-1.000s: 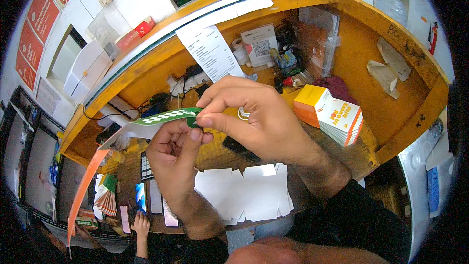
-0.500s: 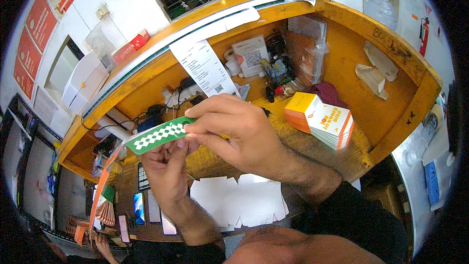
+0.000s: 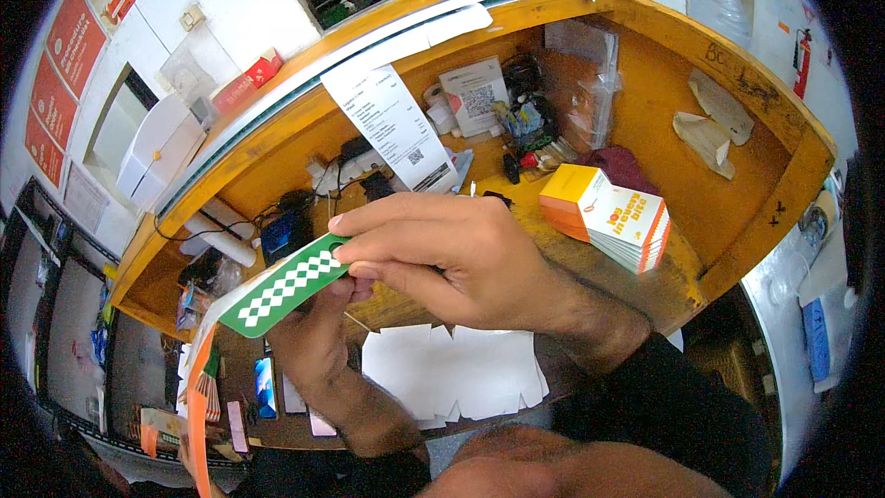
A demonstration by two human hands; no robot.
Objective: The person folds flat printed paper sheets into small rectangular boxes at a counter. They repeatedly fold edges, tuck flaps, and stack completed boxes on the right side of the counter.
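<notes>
My right hand (image 3: 452, 258) pinches the end of a printed cardboard carton piece (image 3: 281, 293), thumb below and fingers above. The panel facing me is green with a row of white diamonds; a long orange-edged panel bends down from its left end. Behind and below the green panel is my left hand (image 3: 323, 337), its fingers curled against the cardboard and partly hidden. White flat cardboard blanks (image 3: 452, 369) lie on the table beneath my hands. To the right stands a nested stack of yellow, orange and white cartons (image 3: 604, 217).
A long paper receipt (image 3: 392, 129) hangs from the wooden counter's shelf (image 3: 774, 221). Cables, a code card (image 3: 475, 97) and plastic-wrapped items sit inside it. Phones (image 3: 265, 387) lie at the left, near more folded cartons and another person's hand at the lower left.
The carton piece has tilted, its left end dropping lower and nearer to me. My left hand has moved down and further behind it; my right hand keeps its pinch.
</notes>
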